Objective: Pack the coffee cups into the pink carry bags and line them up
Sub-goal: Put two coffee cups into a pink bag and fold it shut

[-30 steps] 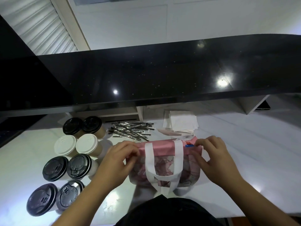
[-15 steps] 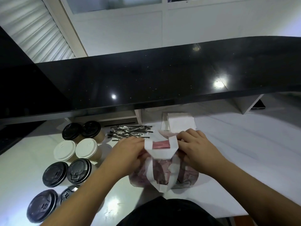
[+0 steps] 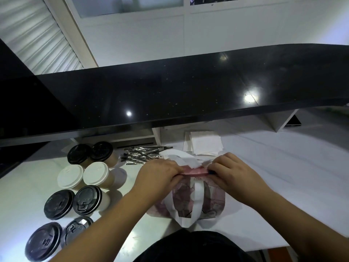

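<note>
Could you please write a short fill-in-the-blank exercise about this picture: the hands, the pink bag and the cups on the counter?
1. Both hands, the left hand and the right hand, pinch the top edge of the ____ carry bag.
2. The number of cups with white lids is ____.
3. The cups stand to the ____ of the bag.
4. The stack of white napkins lies ____ the bag, farther from the person.

Missing words: pink; two; left; behind
</note>
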Available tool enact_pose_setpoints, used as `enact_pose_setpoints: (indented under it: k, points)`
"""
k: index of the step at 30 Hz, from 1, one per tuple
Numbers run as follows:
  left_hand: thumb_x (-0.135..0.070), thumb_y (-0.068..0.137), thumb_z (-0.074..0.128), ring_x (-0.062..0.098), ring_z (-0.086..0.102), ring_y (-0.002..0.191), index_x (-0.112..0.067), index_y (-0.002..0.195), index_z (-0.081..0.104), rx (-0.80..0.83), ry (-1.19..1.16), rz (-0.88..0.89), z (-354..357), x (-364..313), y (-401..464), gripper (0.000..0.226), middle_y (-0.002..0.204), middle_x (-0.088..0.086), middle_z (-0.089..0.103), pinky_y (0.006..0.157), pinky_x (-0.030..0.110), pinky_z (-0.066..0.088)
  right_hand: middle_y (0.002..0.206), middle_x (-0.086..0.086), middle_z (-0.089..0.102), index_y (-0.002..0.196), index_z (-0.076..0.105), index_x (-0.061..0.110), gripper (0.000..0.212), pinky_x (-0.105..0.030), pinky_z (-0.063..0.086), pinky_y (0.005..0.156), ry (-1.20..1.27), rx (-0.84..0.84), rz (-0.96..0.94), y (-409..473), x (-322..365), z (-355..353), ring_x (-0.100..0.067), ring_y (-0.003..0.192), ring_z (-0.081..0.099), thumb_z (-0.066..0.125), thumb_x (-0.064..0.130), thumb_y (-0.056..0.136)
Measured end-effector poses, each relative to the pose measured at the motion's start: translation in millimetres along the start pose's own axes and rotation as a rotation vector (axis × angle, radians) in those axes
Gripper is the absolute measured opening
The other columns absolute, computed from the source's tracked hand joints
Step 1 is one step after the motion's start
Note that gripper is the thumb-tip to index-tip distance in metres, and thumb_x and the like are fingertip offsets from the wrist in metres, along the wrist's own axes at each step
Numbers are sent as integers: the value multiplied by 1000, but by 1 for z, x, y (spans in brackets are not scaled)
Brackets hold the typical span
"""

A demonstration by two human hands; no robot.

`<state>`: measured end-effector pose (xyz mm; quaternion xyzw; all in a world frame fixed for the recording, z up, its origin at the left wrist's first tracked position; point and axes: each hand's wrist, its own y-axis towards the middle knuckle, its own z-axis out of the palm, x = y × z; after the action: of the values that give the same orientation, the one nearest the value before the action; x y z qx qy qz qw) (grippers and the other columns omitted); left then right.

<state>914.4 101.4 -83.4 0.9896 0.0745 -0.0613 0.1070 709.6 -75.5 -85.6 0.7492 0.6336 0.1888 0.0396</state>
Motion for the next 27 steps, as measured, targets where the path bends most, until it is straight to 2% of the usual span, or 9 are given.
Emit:
enact_pose_setpoints:
  k: [2,5,8,12,16,19,22,25,27]
  points:
    - [-40,91,77,12,73,83,-31,101,83,4,-26,-7,0,0,-1,15,92,-15,78,74,29,57,98,1,71,105,77,17,19,-34,61,72,5,17,14,-3,-3,-2,-21,88,65,78,27,89]
    - [-41,89,77,10,72,87,-38,106,81,46,-33,-40,-5,5,-3,18,94,-17,77,73,26,55,94,0,73,101,79,17,19,-33,61,65,21,15,13,-4,-6,-4,-21,82,68,84,22,83]
    - [-42,80,85,10,70,75,-42,94,80,27,-14,-110,-12,20,-13,15,78,-17,71,58,24,49,85,0,72,96,81,18,13,-33,58,59,44,14,21,-3,-13,-6,-22,75,67,84,23,84]
    - [-40,91,76,7,67,90,-51,112,77,104,-151,-301,-17,58,-38,23,96,-21,75,69,31,52,85,2,72,97,82,18,11,-31,57,63,104,29,69,-6,-26,-10,-20,74,67,79,24,88]
    - [-33,88,83,-2,69,86,-48,104,81,99,-343,-381,-19,72,-50,22,94,-27,77,72,26,54,92,6,72,102,81,20,12,-25,54,70,125,76,80,-10,-31,-11,-16,81,66,75,19,91]
    - [-25,88,84,-1,70,87,-42,104,83,55,-349,-405,-12,71,-50,23,94,-24,78,76,29,56,91,5,71,100,80,20,10,-22,50,71,124,92,115,-8,-27,-11,-17,81,66,75,17,92]
    - [-25,90,82,3,70,88,-39,105,83,34,-338,-415,-7,71,-49,20,95,-24,77,78,33,57,92,6,69,103,78,22,11,-27,54,69,101,115,137,-7,-24,-14,-16,81,64,74,21,93]
    - [-28,92,78,-2,67,88,-42,105,81,38,-346,-418,-3,72,-49,19,94,-31,71,78,34,57,100,12,66,112,65,31,21,-23,49,71,44,146,157,-4,-14,-17,-14,91,60,70,33,92]
    - [-30,93,75,-4,64,90,-44,104,78,59,-352,-409,0,73,-50,18,95,-30,69,78,33,56,108,11,64,120,60,31,36,-23,50,75,-47,117,92,1,-3,-14,-13,95,56,74,38,88]
